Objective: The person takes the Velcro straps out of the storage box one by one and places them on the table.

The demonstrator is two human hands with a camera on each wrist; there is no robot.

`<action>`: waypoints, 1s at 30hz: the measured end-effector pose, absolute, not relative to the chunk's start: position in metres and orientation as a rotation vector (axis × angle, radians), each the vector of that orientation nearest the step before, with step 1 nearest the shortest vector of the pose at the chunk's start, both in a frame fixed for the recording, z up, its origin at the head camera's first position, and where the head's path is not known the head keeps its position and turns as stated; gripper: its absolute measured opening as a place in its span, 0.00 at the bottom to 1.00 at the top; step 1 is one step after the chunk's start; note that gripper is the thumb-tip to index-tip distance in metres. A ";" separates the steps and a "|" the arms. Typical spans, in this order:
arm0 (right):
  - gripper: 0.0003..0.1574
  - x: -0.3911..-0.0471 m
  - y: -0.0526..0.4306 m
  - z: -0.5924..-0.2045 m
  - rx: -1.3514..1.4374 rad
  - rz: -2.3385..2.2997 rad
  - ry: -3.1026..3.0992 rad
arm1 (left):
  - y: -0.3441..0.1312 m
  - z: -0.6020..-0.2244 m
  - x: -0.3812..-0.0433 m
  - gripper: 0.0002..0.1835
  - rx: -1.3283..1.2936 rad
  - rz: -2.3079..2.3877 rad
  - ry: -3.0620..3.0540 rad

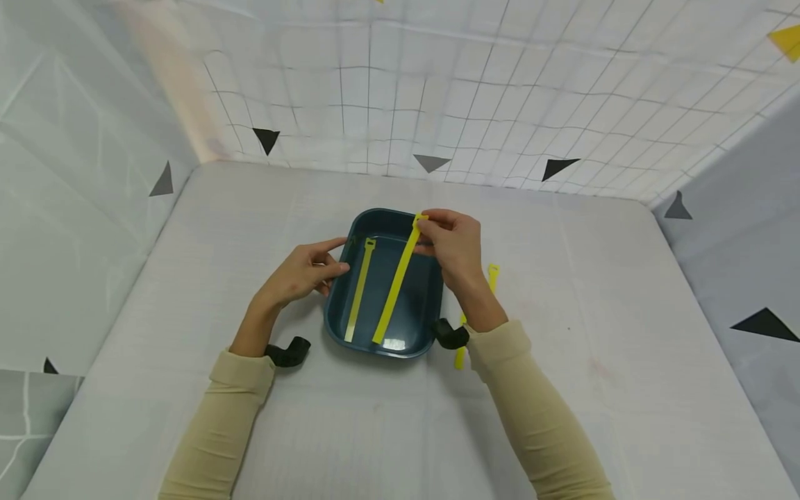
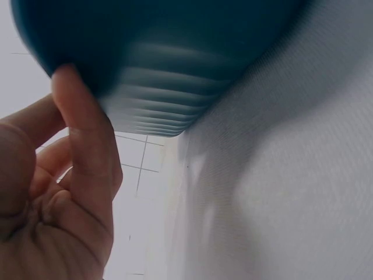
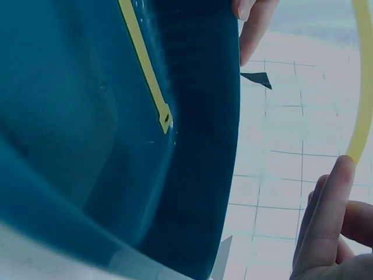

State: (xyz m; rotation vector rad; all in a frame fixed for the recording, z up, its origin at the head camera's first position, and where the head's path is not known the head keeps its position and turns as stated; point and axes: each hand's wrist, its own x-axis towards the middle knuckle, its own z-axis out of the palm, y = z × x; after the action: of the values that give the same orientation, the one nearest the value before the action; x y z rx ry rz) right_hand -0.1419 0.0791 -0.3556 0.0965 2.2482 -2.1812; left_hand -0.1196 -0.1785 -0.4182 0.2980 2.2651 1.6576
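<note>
A dark teal tray (image 1: 431, 333) with rounded corners stands on the table. My left hand (image 1: 306, 272) holds its left rim, thumb over the edge and other fingers outside along the wall (image 2: 163, 99). Inside lies a yellow cable strap (image 1: 357, 295) with a slotted head, near the left wall. My right hand (image 1: 456, 246) pinches a second yellow strap (image 1: 396, 295) by its head end over the tray's right half, the tail slanting down toward the near side. The right wrist view shows this held strap (image 3: 365, 76) bending above the fingers.
Parts of yellow strap (image 1: 459, 357) lie on the table right of the tray, partly hidden by my right wrist. White cloth (image 1: 594, 312) covers the table. A gridded sheet (image 1: 475, 104) hangs behind, with dark triangles on it.
</note>
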 end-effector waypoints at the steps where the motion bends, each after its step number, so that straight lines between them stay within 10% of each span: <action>1: 0.14 -0.142 0.080 -0.355 0.094 -2.181 2.249 | -0.179 -0.418 -0.120 0.33 0.299 1.656 2.269; 30: 0.15 -0.135 0.110 -0.351 0.043 -2.092 2.305 | -0.180 -0.420 -0.120 0.34 0.302 1.637 2.274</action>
State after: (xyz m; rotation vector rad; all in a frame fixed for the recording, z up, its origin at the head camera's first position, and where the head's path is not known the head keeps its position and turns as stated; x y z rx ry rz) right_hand -0.1347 0.1099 -0.3511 0.0429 2.3054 -2.0916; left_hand -0.1203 -0.1799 -0.4199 0.3025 2.2742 1.6366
